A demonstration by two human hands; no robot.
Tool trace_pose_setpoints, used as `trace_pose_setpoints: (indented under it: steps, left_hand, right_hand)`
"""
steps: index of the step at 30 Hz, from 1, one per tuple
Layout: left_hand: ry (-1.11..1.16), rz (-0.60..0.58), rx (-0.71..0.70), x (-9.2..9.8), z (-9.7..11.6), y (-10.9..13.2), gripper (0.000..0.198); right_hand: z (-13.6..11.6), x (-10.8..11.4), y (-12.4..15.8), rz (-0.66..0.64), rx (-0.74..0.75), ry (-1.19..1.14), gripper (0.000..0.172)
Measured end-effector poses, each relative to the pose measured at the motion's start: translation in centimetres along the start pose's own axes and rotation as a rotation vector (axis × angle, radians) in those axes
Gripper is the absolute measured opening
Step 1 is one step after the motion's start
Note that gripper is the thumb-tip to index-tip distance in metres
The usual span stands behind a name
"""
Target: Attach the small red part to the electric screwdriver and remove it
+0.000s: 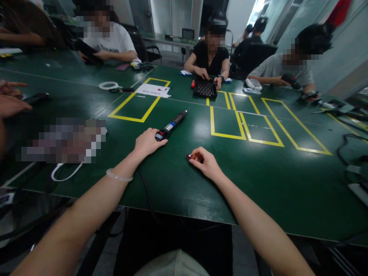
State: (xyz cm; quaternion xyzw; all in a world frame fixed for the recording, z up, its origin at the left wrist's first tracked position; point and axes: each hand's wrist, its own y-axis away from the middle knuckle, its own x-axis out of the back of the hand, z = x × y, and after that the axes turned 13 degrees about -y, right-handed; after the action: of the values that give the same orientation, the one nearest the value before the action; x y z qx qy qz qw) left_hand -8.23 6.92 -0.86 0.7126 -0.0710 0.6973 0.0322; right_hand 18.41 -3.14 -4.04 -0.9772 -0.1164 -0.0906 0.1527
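My left hand (148,142) is closed at the rear end of a dark electric screwdriver (174,122) with a blue and silver band. The tool points away to the upper right, its thin bit toward the table's middle. A small dark, red and white part (161,135) shows at my fingertips; whether it belongs to the tool I cannot tell. To the right, my right hand (207,163) rests on the green table (184,184), thumb and fingers curled around a small red and orange piece (190,156). My fingers hide most of that piece.
Yellow tape frames (228,135) mark the tabletop. Across it, a person handles a black tray (205,89). A paper sheet (153,90) and a white ring-shaped thing (108,86) lie further left. A black cable (146,188) runs off the near edge. Other people sit around.
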Motion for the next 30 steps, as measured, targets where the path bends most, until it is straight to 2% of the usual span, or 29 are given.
trace_pose_setpoints:
  steps: [6,13,21,30]
  left_hand:
    - [0.019,0.015,-0.219,0.3,4.1,2.1,0.059]
    - [0.061,0.001,-0.396,1.1,7.1,4.5,0.053]
    - [0.07,-0.009,-0.464,0.8,7.5,5.0,0.052]
    - [0.072,-0.014,-0.465,1.0,7.5,5.1,0.052]
  right_hand:
    - [-0.6,0.0,0.3,-0.003,0.133,0.208,0.006]
    - [-0.6,0.1,0.5,0.008,0.167,0.411,0.006]
    - [-0.6,-0.2,0.4,-0.027,0.198,0.673,0.006]
    - [-0.8,0.6,0.7,-0.077,0.244,0.522,0.011]
